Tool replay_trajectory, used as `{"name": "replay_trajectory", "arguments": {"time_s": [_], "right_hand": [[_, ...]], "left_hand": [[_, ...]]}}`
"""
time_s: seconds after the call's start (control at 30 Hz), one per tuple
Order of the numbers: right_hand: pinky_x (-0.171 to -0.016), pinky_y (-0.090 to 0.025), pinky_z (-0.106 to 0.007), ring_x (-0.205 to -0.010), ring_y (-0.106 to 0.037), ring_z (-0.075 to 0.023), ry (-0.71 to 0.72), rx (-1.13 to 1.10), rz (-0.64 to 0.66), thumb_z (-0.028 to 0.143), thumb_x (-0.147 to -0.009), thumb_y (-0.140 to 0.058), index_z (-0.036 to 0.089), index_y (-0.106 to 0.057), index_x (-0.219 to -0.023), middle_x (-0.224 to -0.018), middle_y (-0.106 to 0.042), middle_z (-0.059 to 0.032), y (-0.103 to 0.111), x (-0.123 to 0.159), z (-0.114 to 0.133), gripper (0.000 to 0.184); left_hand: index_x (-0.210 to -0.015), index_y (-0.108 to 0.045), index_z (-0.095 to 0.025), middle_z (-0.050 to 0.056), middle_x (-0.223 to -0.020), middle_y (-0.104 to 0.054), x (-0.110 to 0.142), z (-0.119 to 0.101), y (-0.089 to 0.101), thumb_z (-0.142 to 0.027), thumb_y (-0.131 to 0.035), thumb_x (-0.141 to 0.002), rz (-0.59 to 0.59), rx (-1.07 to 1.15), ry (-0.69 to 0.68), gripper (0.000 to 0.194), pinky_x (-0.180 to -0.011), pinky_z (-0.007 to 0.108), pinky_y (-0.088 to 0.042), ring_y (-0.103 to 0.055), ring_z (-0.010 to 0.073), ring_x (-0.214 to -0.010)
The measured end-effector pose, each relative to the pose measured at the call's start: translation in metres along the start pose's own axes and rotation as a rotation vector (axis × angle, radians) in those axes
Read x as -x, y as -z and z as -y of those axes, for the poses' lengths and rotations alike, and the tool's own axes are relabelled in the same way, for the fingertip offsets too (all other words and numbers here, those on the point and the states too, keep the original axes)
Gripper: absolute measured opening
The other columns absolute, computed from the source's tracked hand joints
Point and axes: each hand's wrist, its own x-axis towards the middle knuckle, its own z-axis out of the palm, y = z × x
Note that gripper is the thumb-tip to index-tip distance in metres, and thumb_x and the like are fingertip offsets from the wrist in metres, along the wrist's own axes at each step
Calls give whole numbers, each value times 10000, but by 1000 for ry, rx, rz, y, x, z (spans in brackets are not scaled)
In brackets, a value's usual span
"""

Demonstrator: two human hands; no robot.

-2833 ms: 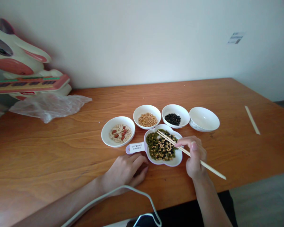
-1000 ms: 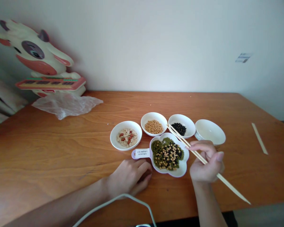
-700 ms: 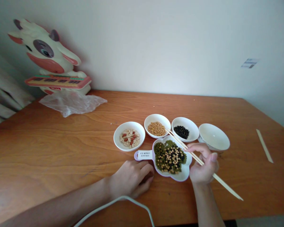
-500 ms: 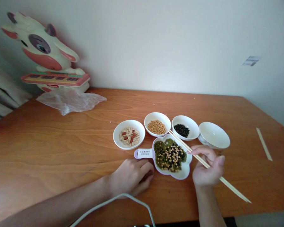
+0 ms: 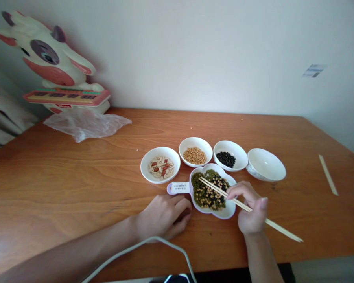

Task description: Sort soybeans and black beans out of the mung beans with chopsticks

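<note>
Right hand's (image 5: 250, 217) grip, closed round chopsticks (image 5: 242, 204), swings tips from soybean bowl (image 5: 196, 142) back over flower-shaped dish (image 5: 228, 211), mixed beans (image 5: 209, 197) again in reach; left hand (image 5: 163, 216) loosely curled, seemingly empty.

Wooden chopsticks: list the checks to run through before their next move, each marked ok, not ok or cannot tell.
1. Pale wooden chopsticks held in the right hand: ok.
2. Tips over or among the mixed green, yellow and black beans in the white, lilac-rimmed, flower-shaped dish: ok.
3. Bean pinched between the tips: cannot tell; too small.
4. Left hand out of the dish, resting on the brown wooden table: ok.
5. Beans in the dish all one kind: not ok; three colours lie mixed.
6. Round white bowl of yellow beans upright: ok.
</note>
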Motion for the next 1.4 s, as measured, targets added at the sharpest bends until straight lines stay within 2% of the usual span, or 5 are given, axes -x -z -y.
{"name": "replay_trajectory", "arguments": {"time_s": [0.33, 0.77, 1.13, 1.33, 1.4], "right_hand": [[-775, -471, -437, -778, -627, -251, -34, 38, 45, 715, -1077, -94, 258, -727, -723, -740, -697, -61, -1, 3, -8, 857], [-783, -490, -450, -774, -661, -269, -34, 26, -84, 683, -1089, -90, 255, -731, -689, -713, -710, -75, -1, 3, -2, 869], [-793, -467, -460, -792, -653, -291, 184, 16, -322, 706, -1077, -209, 278, -750, -705, -717, -693, -78, -4, -53, 7, 784], [-802, -485, -449, -826, -684, -276, 129, 72, -24, 756, -1063, -195, 249, -781, -782, -816, -743, -82, 0, -59, -9, 824], [-782, -482, -443, -802, -684, -273, 139, 21, -13, 745, -1066, -218, 258, -780, -763, -794, -746, -77, 6, -57, -16, 803]], "left_hand": [[-1073, -631, -228, 31, -997, -777, -1, -2, 3, -211, -576, -1011, -2, -1, 1, 84, -725, 290, -582, -749, 190, -832], [-1078, -630, -229, 28, -994, -779, -1, 0, 1, -220, -577, -1009, -6, 7, 1, 88, -712, 293, -594, -750, 192, -823], [-1092, -623, -236, 12, -1004, -764, 0, 0, 1, -221, -564, -1024, -7, -8, -12, 91, -728, 310, -586, -748, 197, -854], [-1098, -615, -237, 13, -1012, -760, 1, 1, -2, -216, -563, -1018, -10, -10, -24, 97, -723, 312, -584, -737, 197, -847], [-1093, -615, -232, 17, -1010, -760, 0, 1, -2, -210, -556, -1015, -12, -12, -27, 101, -708, 312, -583, -734, 199, -838]]}}
